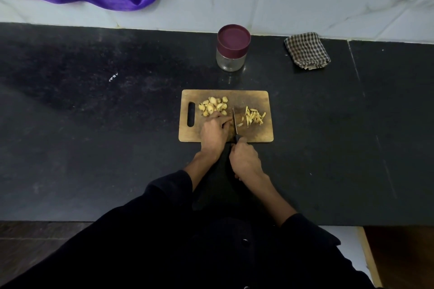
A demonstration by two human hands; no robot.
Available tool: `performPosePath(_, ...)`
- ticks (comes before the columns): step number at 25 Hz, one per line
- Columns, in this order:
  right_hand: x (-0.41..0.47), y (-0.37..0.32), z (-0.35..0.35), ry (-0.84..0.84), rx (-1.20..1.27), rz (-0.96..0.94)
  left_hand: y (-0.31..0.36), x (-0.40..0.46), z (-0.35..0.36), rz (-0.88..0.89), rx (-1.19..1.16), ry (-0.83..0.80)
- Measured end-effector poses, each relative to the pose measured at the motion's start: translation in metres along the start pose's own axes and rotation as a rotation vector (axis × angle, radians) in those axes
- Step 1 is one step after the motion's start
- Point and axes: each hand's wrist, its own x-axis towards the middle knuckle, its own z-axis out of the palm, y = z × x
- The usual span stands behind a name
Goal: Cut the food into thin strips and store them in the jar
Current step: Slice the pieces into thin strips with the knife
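On the dark, speckled surface [94, 124] your wooden board [258, 134] lies with its long side running left to right and its slot handle at the left end. Starting left, the uncut chunks [212, 105] sit in 1 loose pile on the board's far left part: pale yellow, knobbly, irregular. Your left hand [215, 131] is curled down just this side of that pile, fingertips bent onto the piece being cut; that piece is hidden under the fingers, so its shape cannot be told.

Right against those fingers stands the knife [234, 122], its blade running away from you, crossing the board's short way. Your right hand [245, 159] is closed around the dark handle at the board's near edge. The cut turns on this: the blade sits directly right of your left fingertips, so each slice likely falls to the right.

Further right lie the strips [254, 117], thin, pale sticks, mostly pointing away from you. The jar [231, 60], clear glass with a maroon lid on, stands well beyond the board; the right hand is nearer. A checked cloth [307, 54] lies folded farthest right.
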Motion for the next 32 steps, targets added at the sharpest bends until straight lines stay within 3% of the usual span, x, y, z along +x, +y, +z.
performPosePath(10, -0.008, 0.013, -0.012, -0.003, 0.044, 0.070, 0.001, -0.001, -0.001, -0.004, -0.007, 0.012)
performPosePath(15, -0.012, 0.010, -0.013, -0.021, 0.058, 0.006, -0.003, -0.002, -0.006, 0.053, -0.095, 0.017)
performPosePath(32, -0.004, 0.002, -0.008, -0.017, 0.039, -0.048, -0.002, -0.002, -0.002, 0.016, -0.033, -0.012)
